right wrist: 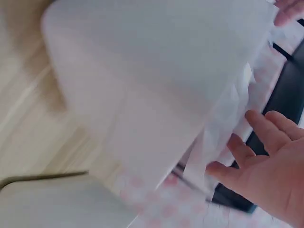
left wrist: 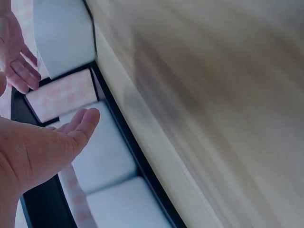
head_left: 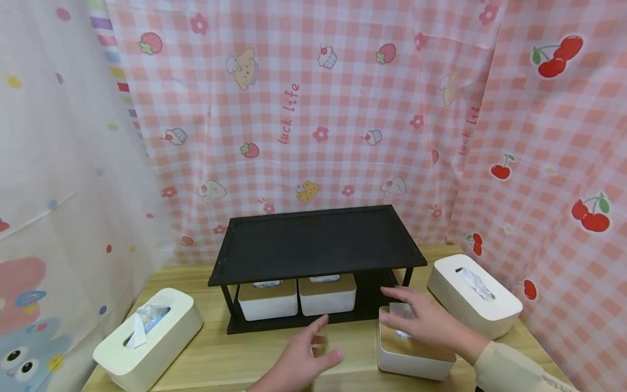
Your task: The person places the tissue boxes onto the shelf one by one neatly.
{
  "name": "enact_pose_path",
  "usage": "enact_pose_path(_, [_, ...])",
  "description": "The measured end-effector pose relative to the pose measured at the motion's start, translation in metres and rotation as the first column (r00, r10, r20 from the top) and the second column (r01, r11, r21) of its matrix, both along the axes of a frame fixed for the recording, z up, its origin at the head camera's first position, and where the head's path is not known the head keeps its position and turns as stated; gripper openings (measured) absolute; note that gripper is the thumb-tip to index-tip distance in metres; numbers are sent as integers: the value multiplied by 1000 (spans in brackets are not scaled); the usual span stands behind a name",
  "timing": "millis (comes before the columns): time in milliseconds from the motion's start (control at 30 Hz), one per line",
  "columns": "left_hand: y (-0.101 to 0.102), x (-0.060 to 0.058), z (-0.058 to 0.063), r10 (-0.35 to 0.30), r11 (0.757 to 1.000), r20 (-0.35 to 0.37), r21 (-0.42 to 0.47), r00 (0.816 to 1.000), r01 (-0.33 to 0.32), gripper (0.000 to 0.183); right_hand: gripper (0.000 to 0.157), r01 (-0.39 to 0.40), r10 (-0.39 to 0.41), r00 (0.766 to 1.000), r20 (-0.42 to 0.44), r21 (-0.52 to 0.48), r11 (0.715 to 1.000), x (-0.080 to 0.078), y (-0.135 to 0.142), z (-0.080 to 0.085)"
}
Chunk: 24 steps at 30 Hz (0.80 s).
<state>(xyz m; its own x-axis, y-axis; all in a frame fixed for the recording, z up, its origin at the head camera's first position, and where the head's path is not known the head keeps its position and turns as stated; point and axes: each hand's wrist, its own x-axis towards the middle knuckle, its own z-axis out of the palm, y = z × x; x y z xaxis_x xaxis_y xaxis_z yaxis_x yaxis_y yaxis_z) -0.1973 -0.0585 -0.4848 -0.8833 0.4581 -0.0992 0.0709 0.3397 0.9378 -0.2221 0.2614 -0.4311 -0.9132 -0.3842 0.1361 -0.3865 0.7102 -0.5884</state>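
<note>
Head view: left hand (head_left: 305, 356) fronts the black rack (head_left: 318, 239); right hand (head_left: 425, 322) hovers over the rounded white box (head_left: 411, 366) with wood-toned lid (head_left: 403, 347) and thin tissue (head_left: 401, 310), toward the worktop's (head_left: 355, 348) right edge. Hands apart, fingers loosely extended.

High, downward head view; close, tilted wrist views; shelf (head_left: 318, 239) throughout

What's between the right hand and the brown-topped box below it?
A white tissue sticks up between the right hand and the box; the right wrist view shows it.
</note>
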Motion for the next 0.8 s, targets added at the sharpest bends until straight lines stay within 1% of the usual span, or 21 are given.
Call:
enact_pose_path(67, [6,5,-1,-30,1000,7,-3,1000,30,86,61,59,-58,996,-73,4,998,9,12,-1])
enact_pose_path(167, [13,12,-2,-59,998,5,-14,998,59,85,60,152,-149,980,-135,13,988,22,32,-4])
enact_pose_path(300, [22,18,-3,-62,998,12,12,998,62,84,61,232,-228,963,-146,11,973,36,54,-10])
enact_pose_path(433, [31,21,-4,-56,998,46,38,997,55,83,59,268,-264,952,-156,4,963,47,73,-21])
enact_pose_path(533, [40,22,-6,-63,997,82,48,995,59,84,61,252,-251,964,-82,2,968,51,85,-29])
enact_pose_path(633, [50,22,-9,-76,997,103,30,992,73,87,65,213,-213,976,52,14,977,54,94,-34])
enact_pose_path(733, [61,21,-12,-77,997,122,-19,990,80,90,67,179,-180,967,180,20,984,54,100,-37])
enact_pose_path(767, [65,21,-13,-75,996,129,-33,989,80,89,66,168,-167,963,213,14,986,54,102,-39])
enact_pose_path(800, [69,20,-14,-73,996,142,-43,987,79,87,65,154,-151,962,229,2,988,53,102,-40])
